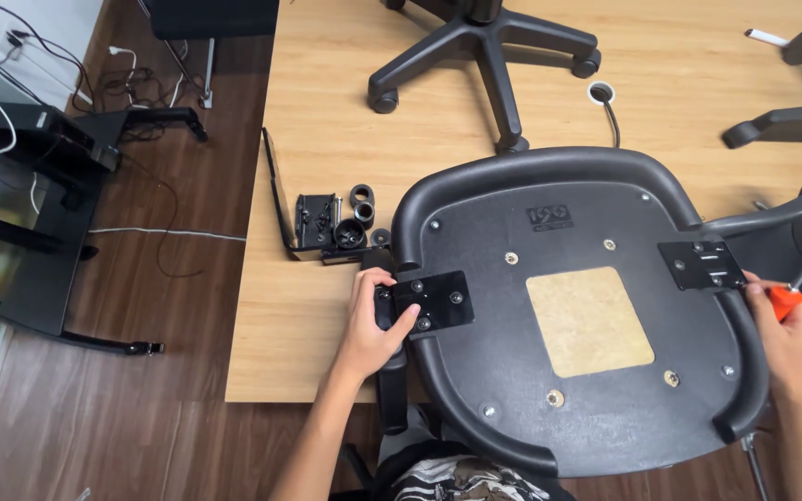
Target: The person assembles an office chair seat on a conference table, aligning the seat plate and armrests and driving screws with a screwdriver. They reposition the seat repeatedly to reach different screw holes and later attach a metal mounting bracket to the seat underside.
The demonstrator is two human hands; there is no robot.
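Looking down, I see my left hand (373,320) curled around the black armrest bracket (431,302) at the left edge of the upturned black chair seat (568,306), thumb pressed on the plate and fingers wrapped over its outer side. My right hand (784,339) is closed around an orange-handled screwdriver (795,286), just beside the other armrest bracket (703,264) on the seat's right edge. The seat lies underside up on the wooden table (327,139), near a small box of screws (319,225).

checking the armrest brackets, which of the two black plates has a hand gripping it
The left black plate: the left hand grips it. The right black plate lies ungripped.
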